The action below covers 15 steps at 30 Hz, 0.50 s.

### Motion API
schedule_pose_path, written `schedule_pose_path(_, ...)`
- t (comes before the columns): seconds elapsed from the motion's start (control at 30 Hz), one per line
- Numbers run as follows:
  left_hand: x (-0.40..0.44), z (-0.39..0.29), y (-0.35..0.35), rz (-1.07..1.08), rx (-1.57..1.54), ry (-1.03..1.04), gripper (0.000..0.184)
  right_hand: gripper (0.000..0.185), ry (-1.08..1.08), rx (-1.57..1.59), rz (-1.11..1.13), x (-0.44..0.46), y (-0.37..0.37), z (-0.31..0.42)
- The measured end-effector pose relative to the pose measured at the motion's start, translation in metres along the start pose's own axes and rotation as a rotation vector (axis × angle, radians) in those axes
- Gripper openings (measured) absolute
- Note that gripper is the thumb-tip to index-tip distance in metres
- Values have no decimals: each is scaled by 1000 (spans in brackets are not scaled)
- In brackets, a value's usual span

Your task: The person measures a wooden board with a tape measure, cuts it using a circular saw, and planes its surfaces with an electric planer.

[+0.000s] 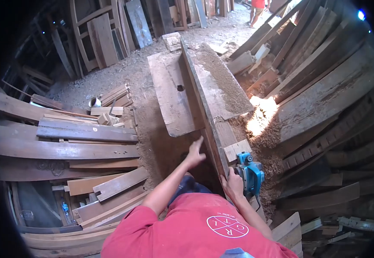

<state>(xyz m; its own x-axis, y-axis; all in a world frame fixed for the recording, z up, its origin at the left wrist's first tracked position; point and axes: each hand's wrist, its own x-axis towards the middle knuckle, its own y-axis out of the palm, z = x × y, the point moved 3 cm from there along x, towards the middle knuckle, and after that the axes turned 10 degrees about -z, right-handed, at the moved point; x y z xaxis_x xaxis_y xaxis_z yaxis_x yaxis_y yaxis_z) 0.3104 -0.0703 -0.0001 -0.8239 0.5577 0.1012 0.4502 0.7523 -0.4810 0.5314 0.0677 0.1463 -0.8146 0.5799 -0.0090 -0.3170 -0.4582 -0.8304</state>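
Note:
A long wooden plank [204,109] stands on its edge along the workbench and runs toward my body. My right hand [233,185] is closed over the plank's near end, its fingers partly hidden. Right beside that hand, a blue electric planer [252,175] rests at the bench's right side near a small pale wood block [237,149]. My left hand [196,155] is to the left of the plank with fingers stretched out and nothing in them. Its fingertips are close to the plank's side; whether they touch it I cannot tell. The bench top [163,86] has a dark hole.
Stacked boards [88,149] lie along the left, with a cup [94,102] and small wood offcuts behind. Large planks [333,94] lean on the right above piled shavings [273,150]. Sawdust [230,86] covers the bench's right side. A person [257,10] stands far back.

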Motion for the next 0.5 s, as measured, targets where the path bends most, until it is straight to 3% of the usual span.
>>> schedule_pose_path(0.07, -47, -38, -5, 307, 21, 155, 137, 38, -14, -72, -40, 5, -24, 20)
schedule_pose_path(0.1, -66, -77, -12, 396, -18, 62, 150, 39, -103, -85, -105, 11, -48, 42)
schedule_pose_path(0.13, -78, -108, -13, 341, -61, 193, 160, 40, -144, -74, -143, 20, -74, 65)
schedule_pose_path(0.2, -69, -183, -16, 235, -81, 287, 153, 45, -211, 18, -187, 38, -129, 119)
schedule_pose_path(0.23, -58, -199, -10, -4, -199, 250, 142, 50, -246, 101, -200, 46, -152, 143)
schedule_pose_path(0.3, -35, -235, -34, -261, -304, 234, 131, 49, -360, 197, -241, 50, -189, 180)
schedule_pose_path(0.43, 4, -314, -96, -355, -505, 283, 104, 42, -639, 486, -384, 79, -202, 208)
schedule_pose_path(0.5, 14, -330, -112, -345, -606, 174, 105, 39, -611, 537, -403, 87, -208, 223)
